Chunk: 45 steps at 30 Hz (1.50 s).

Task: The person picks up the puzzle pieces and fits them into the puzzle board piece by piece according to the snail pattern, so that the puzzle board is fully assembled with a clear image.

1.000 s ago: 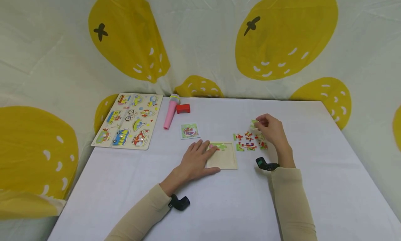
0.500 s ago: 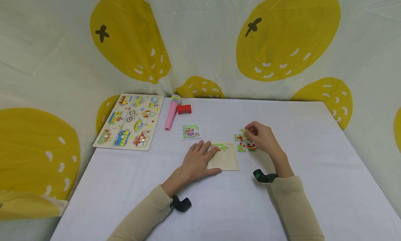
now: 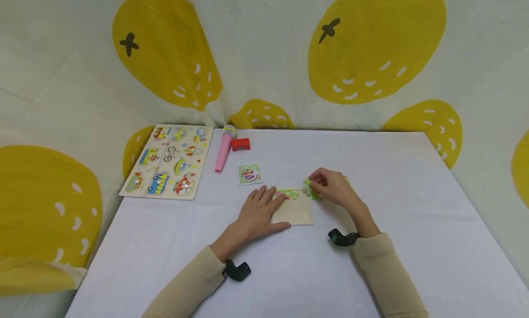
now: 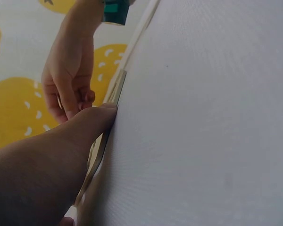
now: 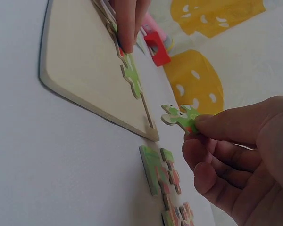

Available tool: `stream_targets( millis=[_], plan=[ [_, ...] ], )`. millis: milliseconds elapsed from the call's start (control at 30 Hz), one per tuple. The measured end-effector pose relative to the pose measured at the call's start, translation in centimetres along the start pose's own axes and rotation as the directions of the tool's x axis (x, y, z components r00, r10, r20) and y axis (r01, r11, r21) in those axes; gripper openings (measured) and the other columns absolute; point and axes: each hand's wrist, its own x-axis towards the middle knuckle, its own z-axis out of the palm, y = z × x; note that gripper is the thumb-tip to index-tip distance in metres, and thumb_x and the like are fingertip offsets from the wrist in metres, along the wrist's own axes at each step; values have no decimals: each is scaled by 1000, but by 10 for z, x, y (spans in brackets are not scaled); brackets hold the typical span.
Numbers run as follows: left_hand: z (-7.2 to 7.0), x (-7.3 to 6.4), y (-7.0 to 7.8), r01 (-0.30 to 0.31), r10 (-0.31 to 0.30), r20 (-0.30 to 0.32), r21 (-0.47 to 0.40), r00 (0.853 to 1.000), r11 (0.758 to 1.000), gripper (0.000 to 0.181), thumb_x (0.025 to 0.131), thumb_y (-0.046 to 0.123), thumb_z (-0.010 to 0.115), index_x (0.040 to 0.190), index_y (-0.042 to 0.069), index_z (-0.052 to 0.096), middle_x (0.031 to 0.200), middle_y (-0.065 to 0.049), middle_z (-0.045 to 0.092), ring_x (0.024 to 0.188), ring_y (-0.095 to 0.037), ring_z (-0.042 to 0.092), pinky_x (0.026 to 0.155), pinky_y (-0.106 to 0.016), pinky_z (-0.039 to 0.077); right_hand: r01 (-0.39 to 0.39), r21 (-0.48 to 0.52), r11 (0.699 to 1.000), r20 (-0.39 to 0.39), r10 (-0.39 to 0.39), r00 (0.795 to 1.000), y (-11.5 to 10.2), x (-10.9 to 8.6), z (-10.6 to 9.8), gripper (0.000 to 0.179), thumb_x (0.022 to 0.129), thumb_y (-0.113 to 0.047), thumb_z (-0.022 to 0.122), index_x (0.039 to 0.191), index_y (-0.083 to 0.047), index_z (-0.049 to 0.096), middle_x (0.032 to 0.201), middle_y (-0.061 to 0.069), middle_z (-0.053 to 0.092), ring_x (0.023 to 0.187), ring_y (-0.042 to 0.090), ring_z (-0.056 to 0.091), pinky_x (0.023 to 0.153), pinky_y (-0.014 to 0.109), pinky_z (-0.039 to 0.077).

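Observation:
In the head view my left hand lies with spread fingers over the left side of a shallow wooden puzzle board. Its index fingertip rests on green jigsaw pieces set along the board's far edge; its thumb lies at the near edge. My right hand pinches a green jigsaw piece between thumb and fingers, just off the board's far right corner. Below that hand in the right wrist view, several loose red and green pieces lie on the table, mostly hidden by the hand in the head view.
A square picture card lies beyond the board. Farther back are a pink toy microphone and a red block. A large vehicle peg puzzle occupies the table's far left. A fruit-print cloth hangs behind.
The right hand has carried the pinched jigsaw piece leftward and nearer, from above the loose pieces to beside the board's corner. The left hand has stayed on the board.

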Motion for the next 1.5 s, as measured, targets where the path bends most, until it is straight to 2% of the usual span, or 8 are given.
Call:
stream_targets(
  millis=[367, 733, 933, 1200, 1333, 1500],
  plan=[
    [-3, -1, 0, -5, 5, -12, -11, 1000, 1000, 83, 89, 76, 47, 156, 28, 36, 162, -9, 33, 153, -34, 25, 124, -51, 23, 37, -3, 999, 123, -36, 992, -3, 3, 12, 17, 93, -13, 67, 106, -2, 67, 85, 6, 69, 73, 14, 59, 64, 24, 49],
    [-2, -1, 1, 1, -2, -4, -24, 1000, 1000, 83, 89, 77, 47, 156, 29, 36, 163, -8, 32, 153, -34, 24, 125, -51, 22, 68, -101, 993, 90, -59, 994, -6, 4, 22, 14, 90, -12, 66, 101, -3, 68, 80, 3, 66, 73, 13, 56, 68, 26, 47],
    [-2, -1, 1, -3, 3, -13, -18, 1000, 1000, 83, 89, 76, 47, 156, 29, 36, 162, -8, 33, 153, -34, 25, 124, -52, 23, 69, -113, 991, 117, -56, 992, -8, 4, 23, 15, 90, -12, 69, 102, -4, 71, 81, 4, 63, 74, 14, 54, 67, 27, 45],
    [-4, -2, -2, -22, 22, -1, -9, 1000, 1000, 84, 89, 76, 48, 156, 27, 36, 162, -8, 33, 152, -33, 27, 124, -52, 25, 135, -140, 981, 145, -115, 983, -8, 3, 25, 16, 88, -13, 74, 102, -5, 74, 83, 2, 64, 76, 14, 53, 69, 26, 45],
    [-8, -1, -6, -34, 35, 25, -33, 999, 999, 85, 89, 74, 51, 156, 23, 37, 163, -6, 33, 152, -31, 27, 123, -51, 27, 139, -128, 982, 139, -121, 983, -9, 3, 25, 16, 88, -13, 74, 101, -5, 74, 82, 2, 63, 75, 13, 53, 68, 26, 45],
    [-14, -1, -13, -39, 45, 51, -118, 998, 992, 84, 88, 67, 60, 154, 20, 41, 163, -4, 34, 153, -29, 27, 123, -48, 28, 129, -130, 983, 141, -110, 984, -9, 4, 26, 16, 88, -14, 74, 102, -6, 74, 83, 2, 63, 76, 13, 53, 68, 26, 45]
  ],
)
